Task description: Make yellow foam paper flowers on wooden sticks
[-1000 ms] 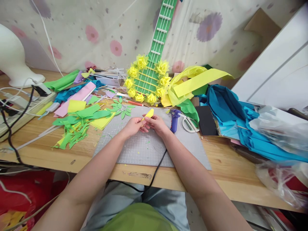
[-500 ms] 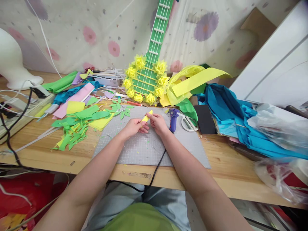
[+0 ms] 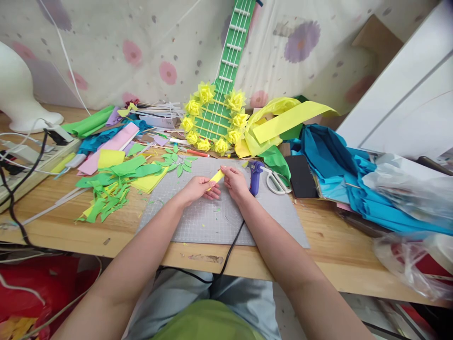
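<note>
A small strip of yellow paper (image 3: pixel 217 176) is stretched between my two hands, above the grey cutting mat (image 3: pixel 198 222). My left hand (image 3: pixel 200 188) pinches its lower left end. Fingers of my right hand (image 3: pixel 233 181) are closed on its upper right end. Just right of that hand a purple glue gun (image 3: pixel 255 177) lies on the mat, its black cord running down over the table edge. White-handled scissors (image 3: pixel 278 183) rest beside it. Behind my hands leans a green guitar-shaped piece (image 3: pixel 219 115) with white strings, ringed by yellow paper flowers (image 3: pixel 203 143).
Green paper scraps (image 3: pixel 109 193) and paper leaves (image 3: pixel 179 163) lie to the left. Yellow crepe paper (image 3: pixel 290 123), a black flat object (image 3: pixel 302 176) and blue paper (image 3: pixel 325 146) crowd the right. A white mannequin head (image 3: pixel 21 89) and cables stand far left.
My right hand has shifted slightly, and its fingertips now cover the strip's upper tip, which stood up above them before. My left hand stays nearly in place.
</note>
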The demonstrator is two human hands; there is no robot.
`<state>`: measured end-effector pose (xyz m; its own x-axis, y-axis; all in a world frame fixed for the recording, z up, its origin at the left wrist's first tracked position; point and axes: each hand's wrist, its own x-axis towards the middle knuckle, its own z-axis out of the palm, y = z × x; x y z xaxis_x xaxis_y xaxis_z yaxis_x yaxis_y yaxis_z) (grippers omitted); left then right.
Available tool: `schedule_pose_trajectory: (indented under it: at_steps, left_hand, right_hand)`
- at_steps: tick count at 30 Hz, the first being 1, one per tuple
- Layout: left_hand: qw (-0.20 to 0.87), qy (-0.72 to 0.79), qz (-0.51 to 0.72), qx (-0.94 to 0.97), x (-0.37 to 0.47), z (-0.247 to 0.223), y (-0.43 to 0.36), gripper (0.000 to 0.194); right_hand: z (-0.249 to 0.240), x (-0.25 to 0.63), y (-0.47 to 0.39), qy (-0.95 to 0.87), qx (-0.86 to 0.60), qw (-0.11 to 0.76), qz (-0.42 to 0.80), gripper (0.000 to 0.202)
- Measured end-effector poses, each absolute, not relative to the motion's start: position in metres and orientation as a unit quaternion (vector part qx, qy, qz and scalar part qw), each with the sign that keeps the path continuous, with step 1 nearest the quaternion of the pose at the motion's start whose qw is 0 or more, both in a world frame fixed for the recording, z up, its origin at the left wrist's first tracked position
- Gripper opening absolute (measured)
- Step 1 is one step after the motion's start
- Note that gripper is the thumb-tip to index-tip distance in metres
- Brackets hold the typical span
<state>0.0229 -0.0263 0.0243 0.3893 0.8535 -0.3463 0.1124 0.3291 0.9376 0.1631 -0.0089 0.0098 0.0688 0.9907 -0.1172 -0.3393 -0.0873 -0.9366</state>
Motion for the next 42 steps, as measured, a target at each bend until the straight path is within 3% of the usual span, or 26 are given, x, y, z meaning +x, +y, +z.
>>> schedule_pose_trajectory:
  at_steps: [8, 19, 30, 37, 42]
  left_hand:
    - [0.647, 0.47, 0.325, 0.505, 0.022, 0.023, -0.024, 0.019]
    - [0.647, 0.499, 0.287, 0.5, 0.017, 0.025, -0.022, 0.025]
    - [0.637, 0.521, 0.267, 0.502, 0.011, 0.027, -0.018, 0.029]
    - [0.638, 0.54, 0.192, 0.515, -0.019, 0.033, -0.009, 0.038]
    - [0.558, 0.554, 0.441, 0.433, -0.011, 0.025, -0.003, 0.027]
  right_hand:
    - [0.009, 0.163, -0.01, -0.422, -0.437, 0.483, 0.63, 0.04]
    - [0.004, 0.16, -0.007, -0.358, -0.457, 0.568, 0.583, 0.037]
    - [0.0, 0.158, -0.007, -0.351, -0.464, 0.577, 0.573, 0.037]
    - [0.002, 0.16, -0.006, -0.342, -0.463, 0.581, 0.575, 0.036]
    - [0.006, 0.157, -0.01, -0.412, -0.484, 0.503, 0.586, 0.035]
